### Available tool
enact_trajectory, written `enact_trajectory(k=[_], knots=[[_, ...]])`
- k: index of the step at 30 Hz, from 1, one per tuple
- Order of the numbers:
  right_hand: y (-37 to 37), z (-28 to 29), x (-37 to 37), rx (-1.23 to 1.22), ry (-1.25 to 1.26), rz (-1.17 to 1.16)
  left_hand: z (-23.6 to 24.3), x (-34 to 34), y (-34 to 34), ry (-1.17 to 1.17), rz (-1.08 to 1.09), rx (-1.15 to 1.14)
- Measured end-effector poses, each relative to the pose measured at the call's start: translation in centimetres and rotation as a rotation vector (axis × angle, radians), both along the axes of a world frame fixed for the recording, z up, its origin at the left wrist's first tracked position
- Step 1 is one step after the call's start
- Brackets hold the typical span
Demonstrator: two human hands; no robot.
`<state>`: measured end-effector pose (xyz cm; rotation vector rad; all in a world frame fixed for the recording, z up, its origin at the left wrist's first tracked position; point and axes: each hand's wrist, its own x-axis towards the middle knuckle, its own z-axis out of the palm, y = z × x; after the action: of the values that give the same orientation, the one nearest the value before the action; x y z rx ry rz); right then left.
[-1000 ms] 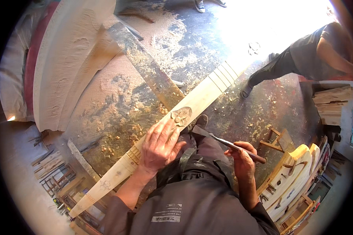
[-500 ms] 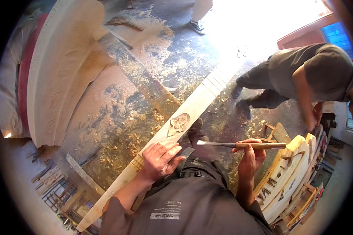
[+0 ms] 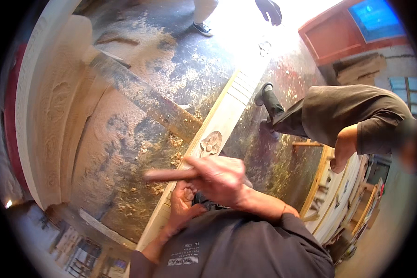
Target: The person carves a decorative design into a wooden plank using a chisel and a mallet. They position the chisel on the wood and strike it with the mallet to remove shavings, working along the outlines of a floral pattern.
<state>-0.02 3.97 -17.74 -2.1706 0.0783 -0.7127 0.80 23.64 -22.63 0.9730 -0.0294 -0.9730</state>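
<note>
My right hand (image 3: 222, 180) is closed around the wooden handle (image 3: 169, 175) of a chisel, and the handle's end points left. The blade is hidden from view, and the hand is smeared by motion. Just below it, my left hand (image 3: 183, 208) sits at the edge of the long pale board (image 3: 227, 104), fingers curled; what they hold, if anything, is hidden. The board runs diagonally away from me. Beyond my right hand, a carved flower (image 3: 211, 143) shows on its surface, with several cross lines cut farther along.
A large carved wooden panel (image 3: 55, 102) stands at the left. Wood shavings (image 3: 134, 185) cover the floor. At right a co-worker (image 3: 352, 113) bends over beside pale boards bearing tools (image 3: 331, 197). Another person's shoe (image 3: 202, 29) and a dark hand (image 3: 269, 11) appear at the top.
My right hand has swung left across my body with the chisel, its handle now pointing left. My left hand has drawn back and curled. The view has shifted; the co-worker's arm has changed position.
</note>
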Motion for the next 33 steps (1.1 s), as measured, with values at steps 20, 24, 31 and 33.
enact_trajectory(k=[20, 24, 31, 33], knots=[[2.4, -3.8, 1.6, -0.149, 0.069, 0.228, -2.0, 1.7, 5.3, 0.302, -0.248, 0.097], [2.3, -3.8, 1.7, -0.223, 0.037, 0.284, 0.2, 1.8, 3.4, 0.337, 0.029, 0.047], [2.2, -5.8, 3.1, -0.237, -0.125, 0.35, 3.5, 3.4, 2.6, 0.188, 0.131, 0.19], [1.8, -5.7, 3.2, -0.23, -0.065, 0.379, 4.2, 3.7, 1.9, 0.174, 0.199, 0.205]])
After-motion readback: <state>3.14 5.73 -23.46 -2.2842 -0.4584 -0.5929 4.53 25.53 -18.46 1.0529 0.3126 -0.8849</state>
